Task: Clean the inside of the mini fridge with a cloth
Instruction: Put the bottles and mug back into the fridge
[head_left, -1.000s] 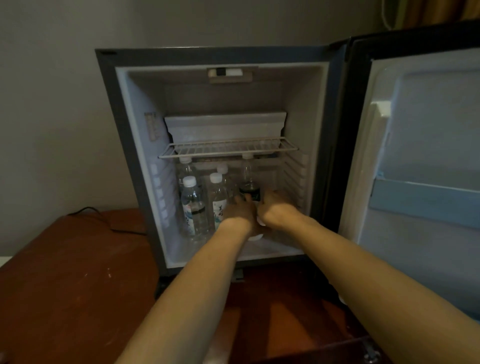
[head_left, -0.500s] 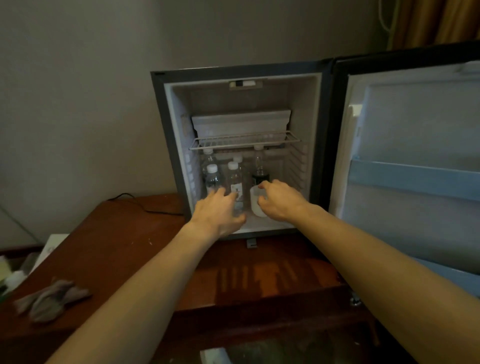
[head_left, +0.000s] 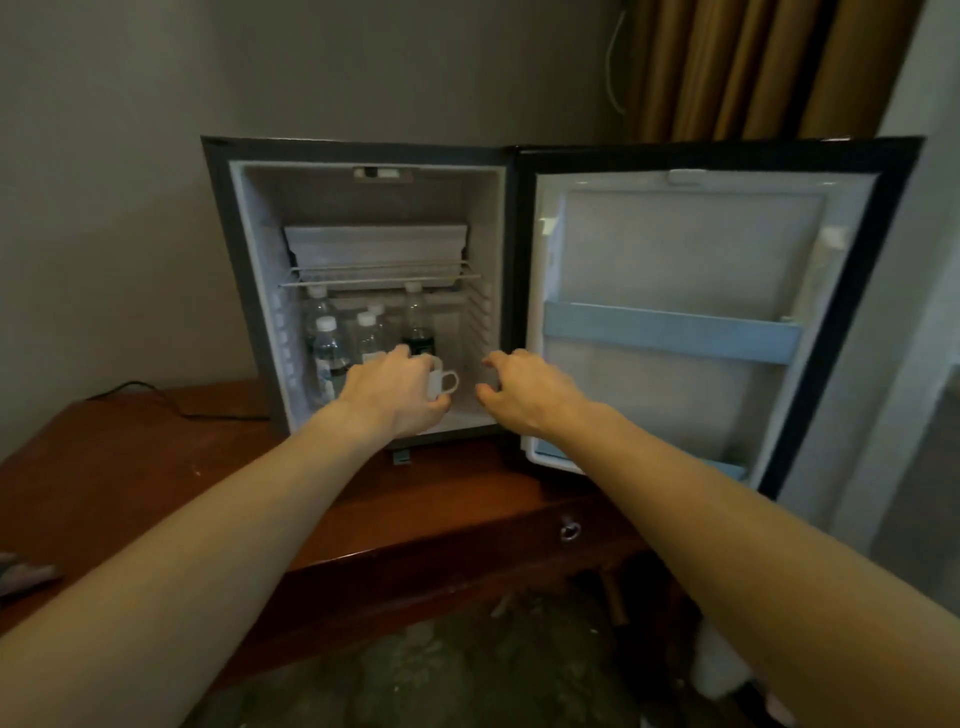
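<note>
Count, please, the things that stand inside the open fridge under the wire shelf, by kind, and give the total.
Clear water bottles with white caps: 4, one example in front at left
Bottle with a dark label: 1
White cup with a handle: 1, held by the left hand
Total: 6

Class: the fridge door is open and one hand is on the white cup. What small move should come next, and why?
Probably lift the white cup out onto the wooden table. The left hand already grips it, the right hand hovers free, and the bottles still stand on the mini fridge floor, so wiping cannot start yet.
</note>
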